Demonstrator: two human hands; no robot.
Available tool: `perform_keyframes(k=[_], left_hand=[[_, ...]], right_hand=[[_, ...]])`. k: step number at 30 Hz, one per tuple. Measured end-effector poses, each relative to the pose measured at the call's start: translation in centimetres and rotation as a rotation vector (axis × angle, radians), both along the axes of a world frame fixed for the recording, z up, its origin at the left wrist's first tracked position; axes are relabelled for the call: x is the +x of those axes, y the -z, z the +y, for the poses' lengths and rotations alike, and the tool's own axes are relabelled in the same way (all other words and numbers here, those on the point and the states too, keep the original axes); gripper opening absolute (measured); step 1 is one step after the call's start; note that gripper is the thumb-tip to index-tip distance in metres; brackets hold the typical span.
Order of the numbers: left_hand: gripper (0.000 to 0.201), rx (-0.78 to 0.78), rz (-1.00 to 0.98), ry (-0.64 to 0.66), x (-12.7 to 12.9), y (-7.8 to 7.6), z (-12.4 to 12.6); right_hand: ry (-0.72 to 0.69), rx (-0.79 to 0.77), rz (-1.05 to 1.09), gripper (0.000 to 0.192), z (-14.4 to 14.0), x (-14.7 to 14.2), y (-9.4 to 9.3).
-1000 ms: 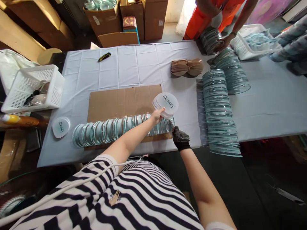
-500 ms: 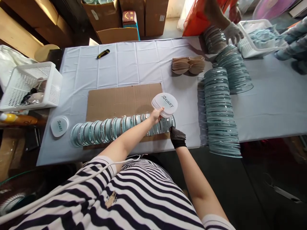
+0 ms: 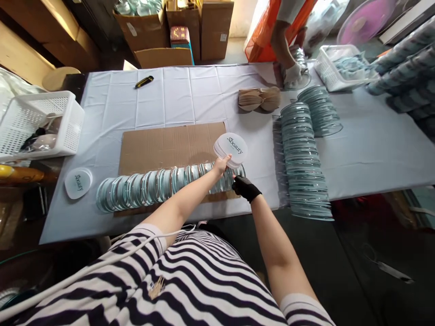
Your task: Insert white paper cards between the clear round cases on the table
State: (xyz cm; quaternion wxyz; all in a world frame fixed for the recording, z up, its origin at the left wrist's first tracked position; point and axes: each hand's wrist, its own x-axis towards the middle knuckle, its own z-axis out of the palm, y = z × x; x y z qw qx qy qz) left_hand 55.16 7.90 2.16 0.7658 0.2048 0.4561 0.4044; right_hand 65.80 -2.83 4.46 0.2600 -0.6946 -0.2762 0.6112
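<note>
Left hand (image 3: 221, 164) still pinching the fanned stack of white printed oval cards (image 3: 231, 149) — black-gloved right hand (image 3: 245, 187) now curled in against the row of clear round lids (image 3: 163, 181), clamped on its end

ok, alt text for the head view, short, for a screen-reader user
A person in a striped top holds a stack of white printed labels in the bare left hand, while the black-gloved right hand touches the end of a row of round clear lids lying on cardboard. Across the cloth-covered table, another person's gloved hand handles more lids.
</note>
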Motion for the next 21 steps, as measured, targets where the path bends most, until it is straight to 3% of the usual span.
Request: perform_keyframes(k=[2, 4, 6, 9, 12, 14, 18, 19, 21], left_hand=[[0.02, 0.001, 0.02, 0.007, 0.0, -0.3, -0.1], [0.021, 0.023, 0.029, 0.035, -0.3, -0.9, -0.5], [0.026, 0.08, 0.015, 0.094, -1.0, -1.6, -1.5], [0.034, 0.148, -0.009, 0.16, -2.6, -2.5, -3.4], [0.036, 0.105, 0.024, 0.143, -3.8, -2.8, -4.8], [0.035, 0.051, 0.039, 0.142, -4.4, -2.8, -5.1], [0.033, 0.039, -0.021, 0.079, -5.1, -3.0, -3.5], [0.034, 0.041, -0.037, 0.03, -5.3, -3.0, -2.8], [0.036, 0.031, -0.047, -0.061, -5.7, -2.9, -1.5]], right_hand=[[0.008, 0.058, -0.277, 0.024, 0.1, 0.4, -1.2], [0.066, 0.239, -0.676, 0.029, 0.4, 1.5, -2.7], [0.105, 0.433, -0.944, 0.043, 0.8, 2.5, -3.8], [0.054, 0.614, -1.016, 0.058, 1.1, 2.1, -4.3], [0.03, 0.779, -1.041, 0.053, 1.0, -0.8, -3.9], [0.069, 0.741, -0.976, 0.048, 0.8, -2.4, -3.8], [0.36, 0.526, -0.941, 0.051, -1.6, -1.9, -4.0], [0.378, 0.506, -0.989, 0.053, -3.0, -1.4, -4.0], [0.25, 0.462, -1.106, 0.051, -6.6, -0.6, -3.8]])
